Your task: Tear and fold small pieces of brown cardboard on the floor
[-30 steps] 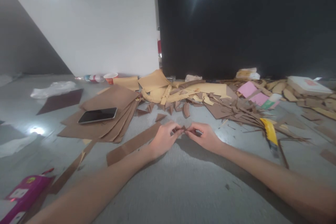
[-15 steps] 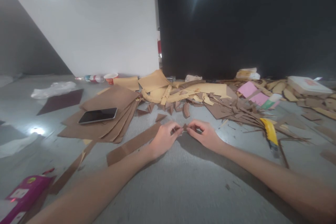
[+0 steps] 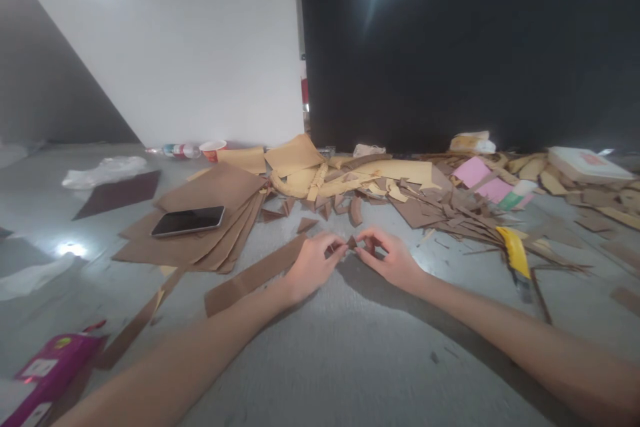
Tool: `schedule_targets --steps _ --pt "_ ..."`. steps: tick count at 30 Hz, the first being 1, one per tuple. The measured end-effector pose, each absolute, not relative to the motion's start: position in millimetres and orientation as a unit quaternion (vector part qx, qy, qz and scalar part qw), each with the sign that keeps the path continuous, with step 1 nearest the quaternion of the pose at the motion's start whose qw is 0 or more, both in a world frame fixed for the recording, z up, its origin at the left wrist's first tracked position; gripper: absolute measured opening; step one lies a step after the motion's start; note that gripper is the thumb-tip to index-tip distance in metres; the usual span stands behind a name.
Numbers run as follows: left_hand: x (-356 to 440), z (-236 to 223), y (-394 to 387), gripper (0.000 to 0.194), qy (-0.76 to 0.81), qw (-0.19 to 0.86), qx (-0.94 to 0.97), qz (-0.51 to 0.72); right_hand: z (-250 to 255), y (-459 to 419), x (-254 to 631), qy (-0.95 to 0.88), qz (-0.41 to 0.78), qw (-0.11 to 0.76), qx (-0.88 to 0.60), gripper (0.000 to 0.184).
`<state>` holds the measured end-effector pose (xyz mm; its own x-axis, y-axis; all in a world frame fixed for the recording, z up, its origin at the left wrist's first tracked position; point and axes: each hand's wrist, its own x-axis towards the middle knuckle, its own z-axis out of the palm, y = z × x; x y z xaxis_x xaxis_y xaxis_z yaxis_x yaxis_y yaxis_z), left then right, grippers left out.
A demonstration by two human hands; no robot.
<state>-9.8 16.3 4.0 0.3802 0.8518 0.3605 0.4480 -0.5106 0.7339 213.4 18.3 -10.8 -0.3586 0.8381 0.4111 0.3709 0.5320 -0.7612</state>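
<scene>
Between my two hands, a small dark brown cardboard triangle [image 3: 352,242] is held just above the grey tabletop. My left hand [image 3: 315,265] pinches its left side between thumb and forefinger. At its right edge are the thumb and forefinger of my right hand [image 3: 390,259], curled around it. Beside my left wrist lies a long brown cardboard strip [image 3: 255,278], partly covered by that hand. Just beyond my hands, several small cut pieces rest on the table, among them a flat triangle [image 3: 307,224] and a curved piece [image 3: 356,211].
A phone [image 3: 189,221] lies on stacked brown sheets [image 3: 210,253] at left. Nearer is a magenta device [image 3: 63,370]. To the right, a yellow utility knife [image 3: 515,255] sits by a heap of cardboard scraps [image 3: 450,213]. Along the back stand a paper cup [image 3: 213,150] and white box [image 3: 590,163].
My right fingertips have parted a little, and more of the small triangle shows between the hands. My left hand stays nearly still. The view has shifted slightly.
</scene>
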Motion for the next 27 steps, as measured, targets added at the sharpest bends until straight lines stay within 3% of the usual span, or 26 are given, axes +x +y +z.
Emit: schedule_targets --steps 7,16,23,27 --pt "-9.6 1.3 16.5 0.016 0.429 0.289 0.767 0.379 -8.0 18.9 212.1 -0.780 0.288 0.398 -0.387 0.017" --pt "-17.9 -11.7 37.2 0.036 0.419 0.484 0.642 0.423 -5.8 15.5 212.5 -0.796 0.325 0.373 -0.349 0.029" --pt "-16.8 -8.2 40.4 0.044 0.412 0.555 0.565 0.450 -10.4 17.6 212.7 -0.824 0.292 0.357 -0.330 0.035" --pt "-16.1 -7.4 40.4 0.039 0.418 0.554 0.552 0.462 -8.8 15.1 211.5 -0.851 0.270 0.320 -0.316 0.036"
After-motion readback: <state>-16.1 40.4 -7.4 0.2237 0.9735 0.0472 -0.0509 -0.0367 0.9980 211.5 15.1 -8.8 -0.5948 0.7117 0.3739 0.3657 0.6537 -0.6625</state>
